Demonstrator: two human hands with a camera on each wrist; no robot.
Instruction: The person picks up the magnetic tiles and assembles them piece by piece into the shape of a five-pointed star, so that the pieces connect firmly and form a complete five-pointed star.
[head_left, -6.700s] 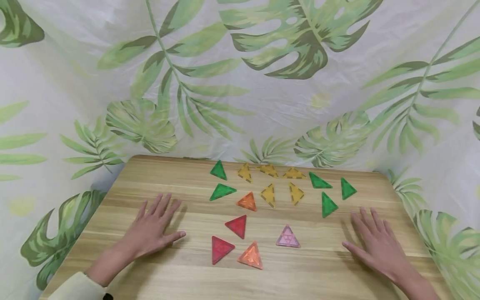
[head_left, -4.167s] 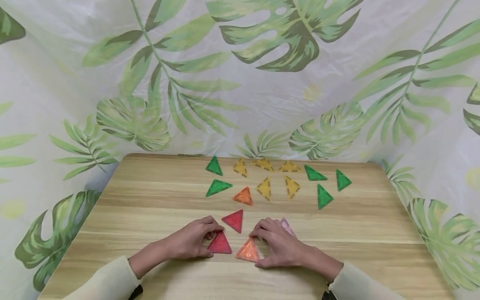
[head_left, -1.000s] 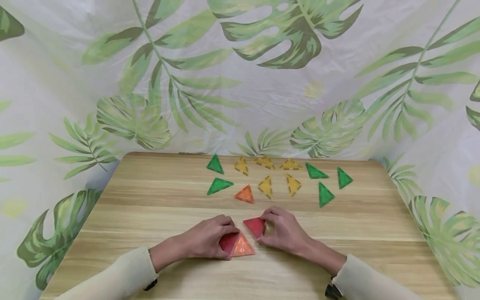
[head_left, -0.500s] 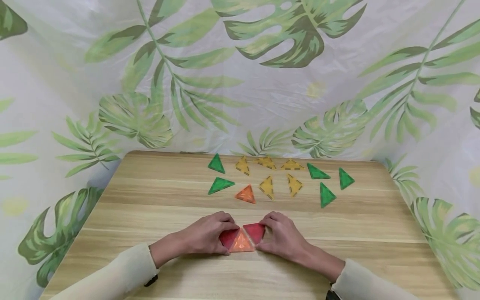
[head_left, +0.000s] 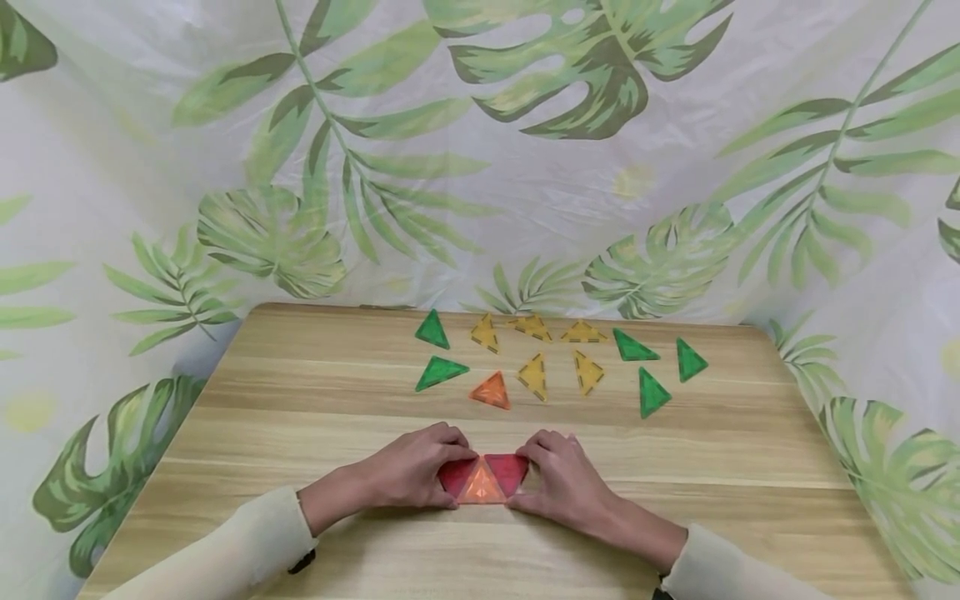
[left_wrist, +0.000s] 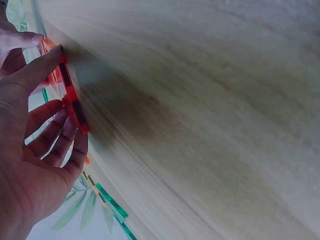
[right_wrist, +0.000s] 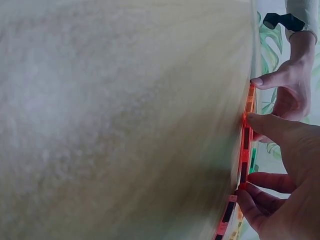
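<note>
There it goes: the right hand [head_left: 566,482] brings its red tile, the right-hand one [head_left: 509,472], up to the front orange tile [head_left: 482,488], and the slit between them from half a second ago looks closed. The left hand [head_left: 416,468] holds the other side, finger and thumb bent round the left-hand red tile [head_left: 453,476], and the right pinches its own tile the same way, at the outer side. So now three tiles sit edge to edge in one flat strip, orange point towards the far edge; I'd call that join as good as made, though whether it grips can't be told.

The strip lies mid-table [head_left: 300,467], between left and right edges. Beyond it, towards the far edge, the back orange tile [head_left: 492,392], the amber tiles [head_left: 534,377] and the green tiles [head_left: 654,393] lie apart, untouched. A pinkish tile [right_wrist: 226,217] shows by the right fingertips.
</note>
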